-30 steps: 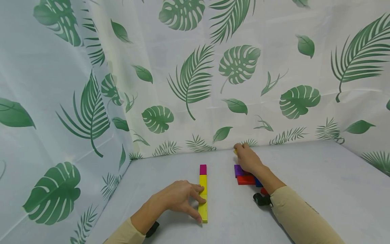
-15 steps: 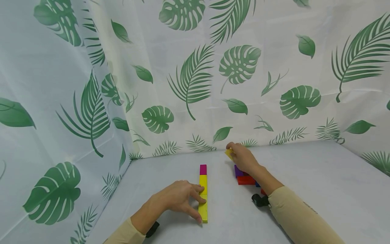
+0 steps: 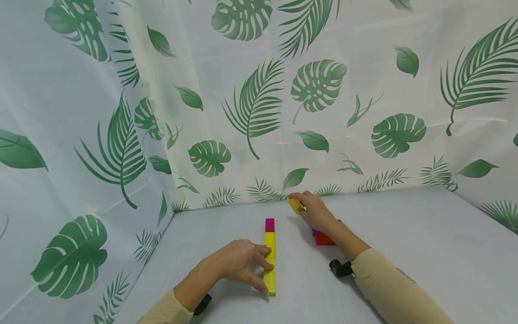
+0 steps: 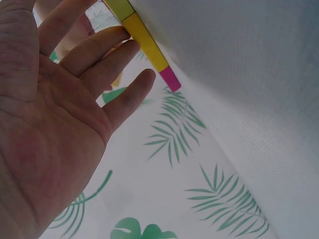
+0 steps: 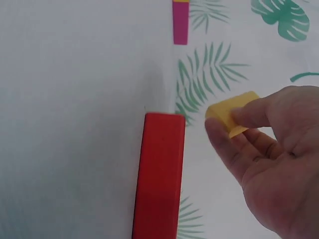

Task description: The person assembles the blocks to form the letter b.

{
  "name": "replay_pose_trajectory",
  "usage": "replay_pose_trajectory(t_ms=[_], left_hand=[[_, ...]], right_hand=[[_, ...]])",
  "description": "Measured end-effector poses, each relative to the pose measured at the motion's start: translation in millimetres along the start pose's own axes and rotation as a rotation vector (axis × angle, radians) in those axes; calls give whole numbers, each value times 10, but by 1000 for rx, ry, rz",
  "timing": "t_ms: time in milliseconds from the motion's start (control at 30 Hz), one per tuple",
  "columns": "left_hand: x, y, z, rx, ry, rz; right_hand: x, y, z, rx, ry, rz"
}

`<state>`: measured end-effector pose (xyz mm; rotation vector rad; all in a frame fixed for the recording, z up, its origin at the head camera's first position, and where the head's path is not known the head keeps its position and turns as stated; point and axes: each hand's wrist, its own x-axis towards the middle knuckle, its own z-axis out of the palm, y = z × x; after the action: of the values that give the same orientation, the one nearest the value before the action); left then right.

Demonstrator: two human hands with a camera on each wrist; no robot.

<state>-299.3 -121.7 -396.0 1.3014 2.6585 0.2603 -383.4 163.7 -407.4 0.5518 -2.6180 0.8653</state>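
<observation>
Two yellow blocks and a magenta block lie end to end in a straight row on the table. Against the left side of the yellow ones rest the loosely spread fingers of my left hand, with the thumb by the near end. My right hand pinches another yellow block between thumb and fingers, held above the table beyond the row and to its right. Beneath the right forearm are a red block and a purple block, both partly hidden.
A white curtain with green leaf prints hangs behind the pale table and along its sides. Black wrist devices sit under both wrists.
My right hand has carried the yellow block leftward, from above the pile of coloured blocks toward the row. The left hand and the row have stayed in place.
</observation>
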Motion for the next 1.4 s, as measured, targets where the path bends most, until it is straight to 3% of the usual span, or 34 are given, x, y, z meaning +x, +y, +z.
replay_pose_trajectory(t_ms=[267, 500, 700, 1167, 1400], left_hand=[[9, -9, -8, 5, 6, 30], [14, -11, -9, 7, 4, 36], [19, -18, 3, 2, 10, 38], [-1, -35, 1, 17, 23, 56], [-11, -33, -1, 13, 20, 54]], right_hand=[[39, -58, 45, 170, -27, 49], [193, -108, 119, 183, -62, 80], [308, -171, 212, 142, -89, 62], [417, -421, 448, -134, -101, -23], [440, -453, 546, -114, -72, 0]])
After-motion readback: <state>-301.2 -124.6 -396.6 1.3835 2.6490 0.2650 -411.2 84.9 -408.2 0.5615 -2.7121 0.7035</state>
